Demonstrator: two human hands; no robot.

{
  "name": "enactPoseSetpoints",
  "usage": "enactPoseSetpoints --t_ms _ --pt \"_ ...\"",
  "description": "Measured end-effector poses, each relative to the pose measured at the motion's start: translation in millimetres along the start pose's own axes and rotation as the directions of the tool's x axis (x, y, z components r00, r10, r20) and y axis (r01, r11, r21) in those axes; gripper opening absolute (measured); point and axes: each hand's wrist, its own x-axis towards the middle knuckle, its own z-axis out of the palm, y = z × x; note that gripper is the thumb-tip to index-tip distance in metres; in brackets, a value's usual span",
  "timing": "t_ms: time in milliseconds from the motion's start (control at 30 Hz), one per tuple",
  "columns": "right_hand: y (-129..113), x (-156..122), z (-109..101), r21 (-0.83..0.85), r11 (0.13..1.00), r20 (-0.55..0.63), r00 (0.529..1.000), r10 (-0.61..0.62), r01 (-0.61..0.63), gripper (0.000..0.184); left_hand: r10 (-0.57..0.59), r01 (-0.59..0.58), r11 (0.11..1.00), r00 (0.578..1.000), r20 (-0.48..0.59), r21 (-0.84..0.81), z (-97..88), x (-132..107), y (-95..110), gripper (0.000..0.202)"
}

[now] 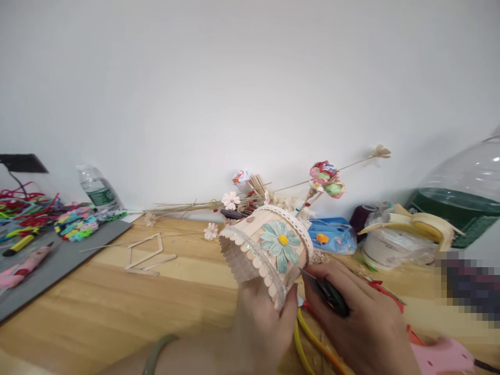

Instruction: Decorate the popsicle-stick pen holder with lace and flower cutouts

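My left hand is closed around the lower side of a craft-stick cup, which is tilted with its scalloped rim toward me. A blue-green flower with a yellow centre and a strip of lace decorate its side. In my right hand is a craft knife with a dark handle. The knife's blade tip is against or very close to the cup's side, just below the flower. Behind the cup lie dried and paper flowers. Yellow-orange handles, perhaps of scissors, show below my hands.
Joined wooden sticks lie left of the cup. On a grey board are colourful pipe cleaners and a yellow-black tool. A small bottle leans at the wall. At right are a blue packet, a banana peel and a large bottle.
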Motion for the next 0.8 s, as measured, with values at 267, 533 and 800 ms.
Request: enactPoseSetpoints --t_ms 267,533,800 --pt "-4 7 1 0.08 0.985 -0.01 0.988 0.157 -0.156 0.005 -0.11 0.129 0.936 0.991 0.076 -0.328 -0.4 10 4 0.025" --pt "-1 2 5 0.235 0.923 0.0 0.95 0.312 -0.303 0.007 -0.124 0.229 0.787 0.968 0.217 -0.573 -8.5 17 15 0.024" --pt "-17 8 -2 0.336 0.805 0.049 0.862 0.504 -0.489 0.012 -0.168 0.305 0.716 0.949 0.269 -0.628 -11.8 19 17 0.025"
